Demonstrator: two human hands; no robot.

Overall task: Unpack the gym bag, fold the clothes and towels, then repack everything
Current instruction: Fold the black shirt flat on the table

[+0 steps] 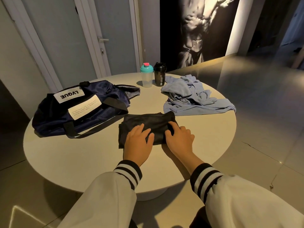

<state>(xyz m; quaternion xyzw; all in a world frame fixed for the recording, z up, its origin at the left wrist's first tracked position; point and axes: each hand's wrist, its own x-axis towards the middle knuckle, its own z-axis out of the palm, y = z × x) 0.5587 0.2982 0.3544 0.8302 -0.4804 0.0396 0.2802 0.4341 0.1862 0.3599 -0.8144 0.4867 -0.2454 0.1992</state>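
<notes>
A folded black garment lies in the middle of the round white table. My left hand rests flat on its near left part, fingers straight. My right hand presses on its right edge, with the fingertips bent over the fold. A navy gym bag with white labels lies slumped at the left, its mouth open toward the table's middle. A crumpled light blue towel lies at the far right of the table.
Two shaker bottles stand at the table's far edge: a clear one with a teal lid and a black one. Behind are a white door and a dark wall poster. Glossy tiled floor surrounds the table.
</notes>
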